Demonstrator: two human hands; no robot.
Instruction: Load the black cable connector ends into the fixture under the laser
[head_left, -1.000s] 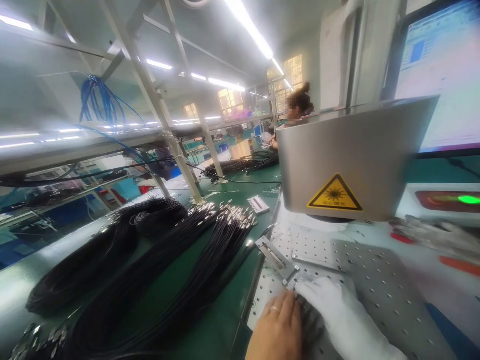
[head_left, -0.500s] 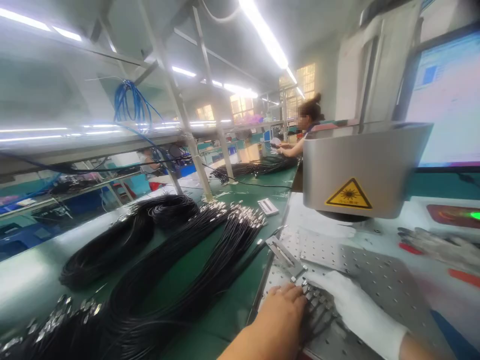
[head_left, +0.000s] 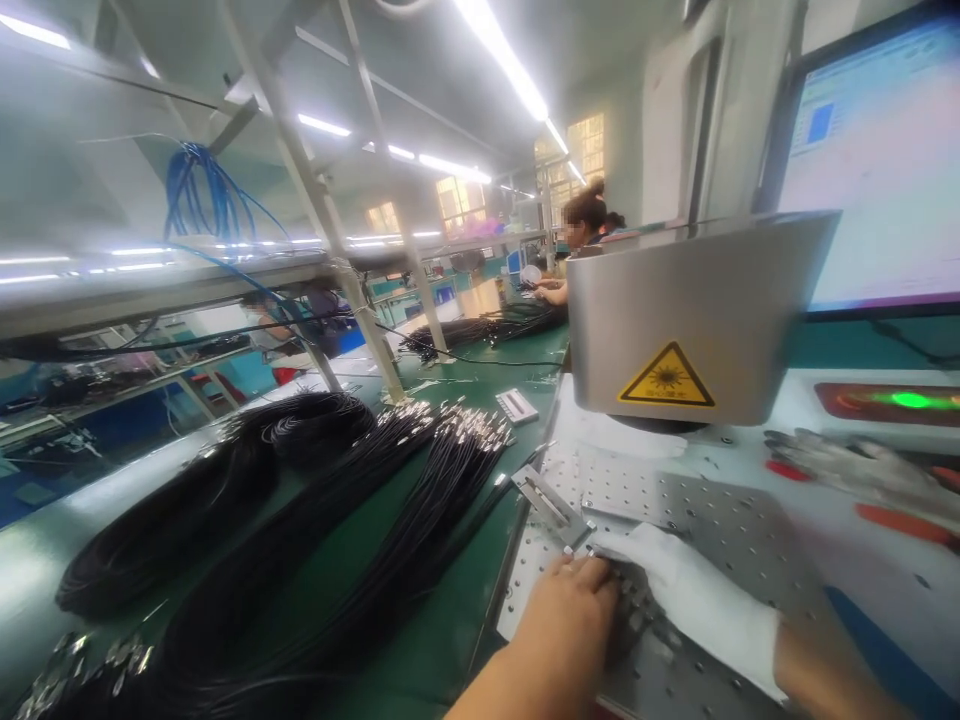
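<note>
My bare left hand (head_left: pixel 566 625) lies palm down on a small row of black cables with metal ends (head_left: pixel 636 608), pressing them onto the perforated metal plate (head_left: pixel 720 530). My right hand (head_left: pixel 694 600), in a white glove, rests flat on the same cable ends from the right, its fingertips near a small metal stop bar (head_left: pixel 547 505). The silver laser head (head_left: pixel 697 320) with a yellow warning triangle hangs above the plate, just beyond both hands.
Large bundles of black cables (head_left: pixel 322 530) with metal connectors cover the green bench to the left. A small white block (head_left: pixel 517 405) lies beyond them. A monitor (head_left: pixel 885 160) stands at right, with a lit green button (head_left: pixel 911 400) below. A co-worker (head_left: pixel 581 235) sits further along.
The view has shifted slightly. Both hands stay on the cable ends, sliding a little toward the metal stop bar.
</note>
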